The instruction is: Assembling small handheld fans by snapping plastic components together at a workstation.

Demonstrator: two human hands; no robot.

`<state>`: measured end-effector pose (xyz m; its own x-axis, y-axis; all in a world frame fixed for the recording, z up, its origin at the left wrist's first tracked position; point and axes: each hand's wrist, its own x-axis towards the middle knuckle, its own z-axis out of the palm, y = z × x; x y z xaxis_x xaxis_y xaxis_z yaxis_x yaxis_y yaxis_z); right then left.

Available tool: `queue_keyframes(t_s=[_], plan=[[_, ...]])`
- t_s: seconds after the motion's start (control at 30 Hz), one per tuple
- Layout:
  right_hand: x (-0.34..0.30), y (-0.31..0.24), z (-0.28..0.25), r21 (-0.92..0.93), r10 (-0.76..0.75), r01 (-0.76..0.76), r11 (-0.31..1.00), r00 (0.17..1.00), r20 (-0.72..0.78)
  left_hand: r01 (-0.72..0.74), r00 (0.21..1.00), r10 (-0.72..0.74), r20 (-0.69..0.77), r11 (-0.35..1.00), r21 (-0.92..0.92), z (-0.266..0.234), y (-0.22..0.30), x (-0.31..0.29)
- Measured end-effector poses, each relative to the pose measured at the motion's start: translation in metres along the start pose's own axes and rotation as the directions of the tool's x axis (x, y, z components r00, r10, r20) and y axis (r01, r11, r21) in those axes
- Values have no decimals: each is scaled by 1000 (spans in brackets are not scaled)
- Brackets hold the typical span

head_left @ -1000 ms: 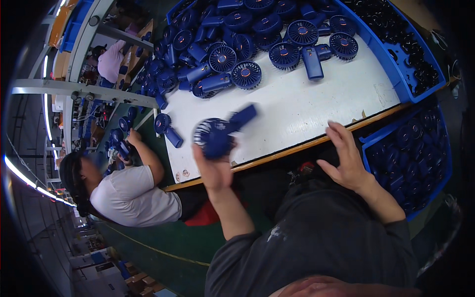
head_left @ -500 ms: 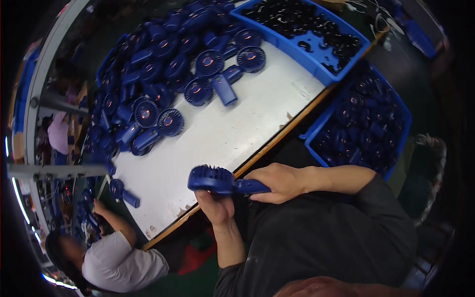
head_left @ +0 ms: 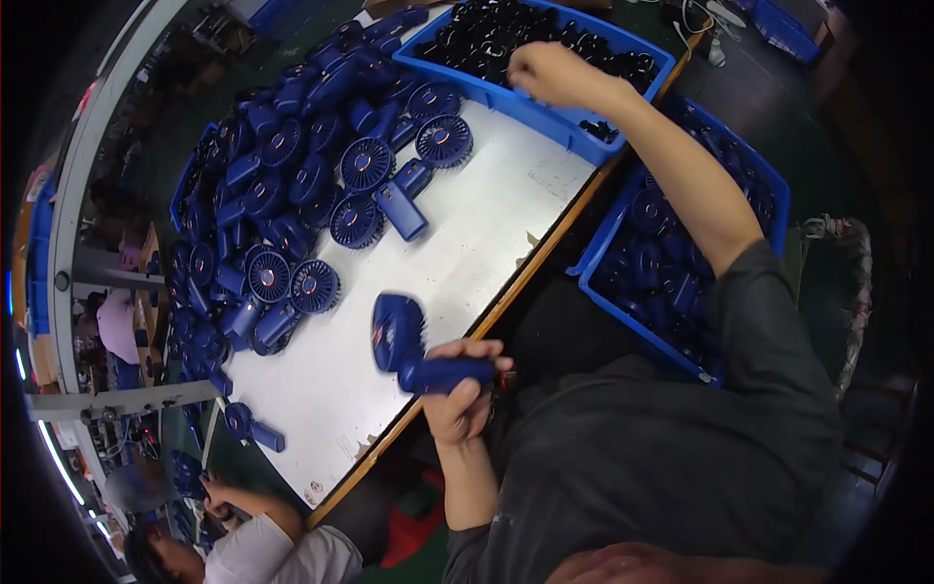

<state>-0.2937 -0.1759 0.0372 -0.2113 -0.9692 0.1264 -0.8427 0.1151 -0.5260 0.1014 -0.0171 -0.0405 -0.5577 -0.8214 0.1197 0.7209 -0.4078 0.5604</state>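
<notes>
My left hand (head_left: 455,409) is wrapped round the handle of a dark blue handheld fan (head_left: 397,333), held over the near edge of the white table. The fan's round head points away from me, its back partly turned up. At the far end, my right hand (head_left: 553,74) reaches over a blue tray (head_left: 506,100) filled with small black parts (head_left: 477,44). Its fingers are curled together at the parts; what is between them, if anything, is hidden. A big heap of similar blue fans (head_left: 282,146) covers the table's left and back.
Below the table's right edge stands a blue crate (head_left: 584,282) with more fans. One fan (head_left: 255,428) lies apart near the table's left corner. Beside that corner a co-worker in a light shirt (head_left: 282,555) handles fans. A grey metal frame (head_left: 126,399) rises at the left.
My right hand has let go of the fan handle and moved up to the tray of black parts. My left hand has shifted from the fan's head to its handle, and the fan is turned.
</notes>
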Motion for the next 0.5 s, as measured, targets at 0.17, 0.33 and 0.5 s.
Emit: queue_keyframes(t_s=[0.17, 0.33, 0.5], plan=[[44, 101, 21, -364, 197, -145, 920, 974, 110, -49, 998, 33, 50, 928, 369, 12, 6, 1], [25, 55, 12, -222, -8, -46, 974, 971, -238, 78, 968, 90, -236, 780, 620, 15, 3, 1], [-113, -73, 88, 163, -376, 411, 897, 903, -209, 85, 898, 307, -314, 580, 810, 25, -21, 26]])
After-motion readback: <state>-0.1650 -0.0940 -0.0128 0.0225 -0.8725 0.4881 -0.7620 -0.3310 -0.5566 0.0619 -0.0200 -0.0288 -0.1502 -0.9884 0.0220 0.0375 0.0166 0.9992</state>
